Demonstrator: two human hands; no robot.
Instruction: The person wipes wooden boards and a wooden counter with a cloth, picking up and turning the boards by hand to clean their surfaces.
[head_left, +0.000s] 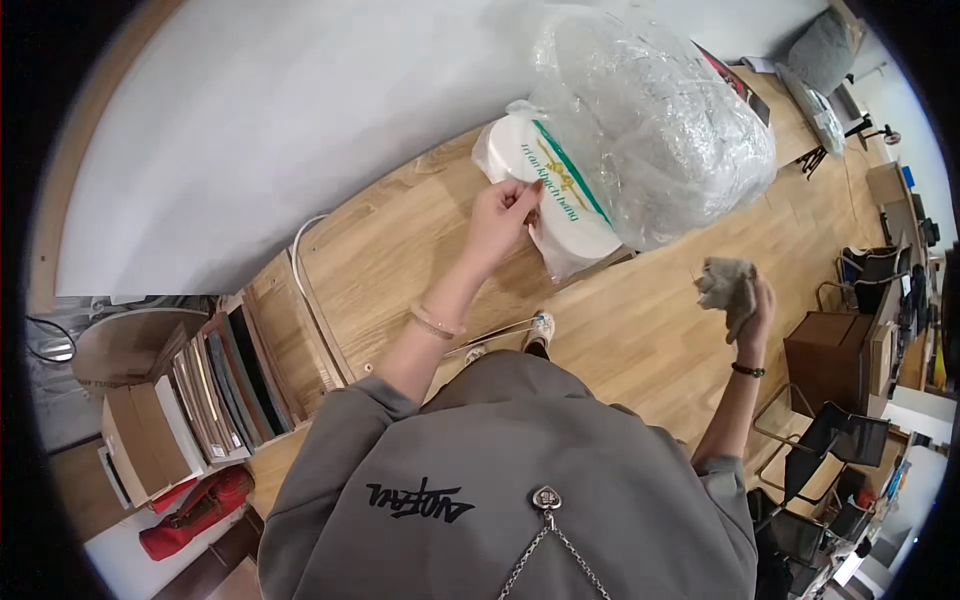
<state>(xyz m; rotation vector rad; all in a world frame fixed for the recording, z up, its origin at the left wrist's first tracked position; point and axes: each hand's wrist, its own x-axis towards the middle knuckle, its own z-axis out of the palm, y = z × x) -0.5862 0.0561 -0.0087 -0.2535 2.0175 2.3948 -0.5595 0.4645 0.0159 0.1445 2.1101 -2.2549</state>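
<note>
My left hand (505, 215) is closed, with thumb and fingers pinched at the edge of a clear plastic bag (560, 170) printed with green and yellow lettering. Inside that bag lies a white rounded thing (585, 238) whose kind I cannot make out. My right hand (757, 308) is held out to the right, above the floor, gripping a crumpled grey-beige cloth (727, 290). Behind the printed bag sits a large bundle of clear plastic wrap (660, 130), its contents blurred by the folds.
A wooden bench top (400, 235) runs along the white wall (300, 110), with a white cable (296, 255) across it. Upright boards (225, 380) and a cardboard box (145, 440) stand at left, above a red bag (200, 515). Black chairs (835, 440) and a brown cabinet (825, 355) are at right.
</note>
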